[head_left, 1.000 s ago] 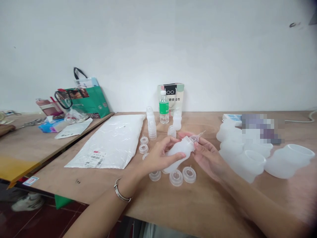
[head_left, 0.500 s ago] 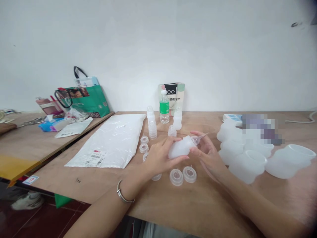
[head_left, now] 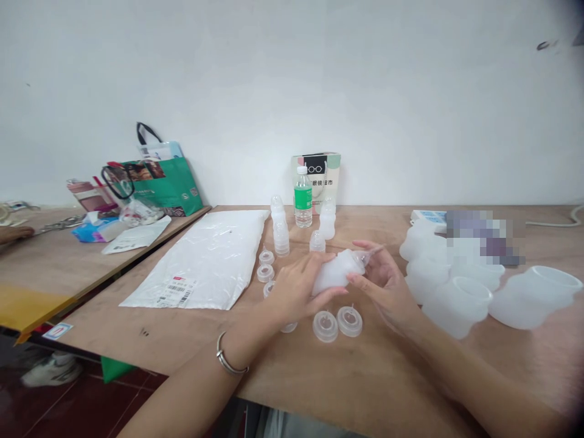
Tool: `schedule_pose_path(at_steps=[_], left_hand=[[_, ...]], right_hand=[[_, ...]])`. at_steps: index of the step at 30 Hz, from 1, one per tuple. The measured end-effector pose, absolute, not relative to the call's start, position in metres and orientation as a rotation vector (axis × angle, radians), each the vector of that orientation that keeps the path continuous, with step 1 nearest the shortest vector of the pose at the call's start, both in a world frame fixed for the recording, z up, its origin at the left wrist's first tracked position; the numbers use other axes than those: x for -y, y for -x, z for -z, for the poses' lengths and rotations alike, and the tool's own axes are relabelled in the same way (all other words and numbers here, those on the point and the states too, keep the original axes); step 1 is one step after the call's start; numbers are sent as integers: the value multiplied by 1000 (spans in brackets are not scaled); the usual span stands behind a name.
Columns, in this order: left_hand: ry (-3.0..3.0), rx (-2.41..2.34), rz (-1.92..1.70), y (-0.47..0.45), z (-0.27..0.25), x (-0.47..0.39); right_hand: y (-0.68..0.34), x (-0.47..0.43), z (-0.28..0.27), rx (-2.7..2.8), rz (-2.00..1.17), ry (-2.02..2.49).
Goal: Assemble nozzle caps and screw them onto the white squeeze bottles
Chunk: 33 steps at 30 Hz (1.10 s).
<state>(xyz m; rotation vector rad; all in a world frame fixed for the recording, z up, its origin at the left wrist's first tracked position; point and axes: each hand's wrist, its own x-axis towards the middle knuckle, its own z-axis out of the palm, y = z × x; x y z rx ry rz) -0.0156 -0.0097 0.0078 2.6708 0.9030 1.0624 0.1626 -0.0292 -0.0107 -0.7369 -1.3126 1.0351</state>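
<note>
A frosted white baby bottle (head_left: 335,275) lies tilted sideways between my hands above the table. My left hand (head_left: 298,283) is wrapped around its body, thumb below and fingers on top. At the bottle's neck, my right hand (head_left: 381,280) has its thumb and fingers closed around a clear teat (head_left: 361,258) with a long thin tip. Just below stand two clear ring collars with upright tips, one collar (head_left: 325,326) left of the other collar (head_left: 350,321). More collars (head_left: 265,272) form a column on the left, partly hidden by my left hand.
Stacked clear caps (head_left: 281,234) stand behind my hands, near a water bottle (head_left: 303,198) and a paper bag (head_left: 331,167). Several frosted bottle bodies (head_left: 456,307) crowd the right side. A white mailing bag (head_left: 205,261) lies left. Another person's hand (head_left: 16,233) shows far left.
The right hand's fingers have shifted slightly around the teat and neck, and the bottle has moved a little to the right. The left hand keeps its hold.
</note>
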Motion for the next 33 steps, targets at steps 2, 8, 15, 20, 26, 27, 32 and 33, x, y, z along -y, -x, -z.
schedule_pose_path(at_steps=[2,8,15,20,26,27,32,33], left_hand=[[-2715,-877,-1113,15,-7,9],[-2718,-864,-1076,15,-7,10],[-2838,-833,-1201,13,-3,9],[-2950,-836,-1212,8,2,9],[-2863,-827,-1334,9,-2,11],[-2783,-820,-1314,11,-5,10],[-2372,-992,-1444,26,-15,-10],[-2344,-1031,-1435,27,-16,-17]], right_hand=[[-163,29,11,1296,-1023,762],[-163,26,17,1380,-1179,698],[-161,27,19,1336,-1173,678],[-161,29,20,1329,-1118,654],[-161,29,16,1241,-1049,659],[-162,28,14,1179,-1045,662],[-173,15,9,846,-872,676],[-174,12,11,827,-847,699]])
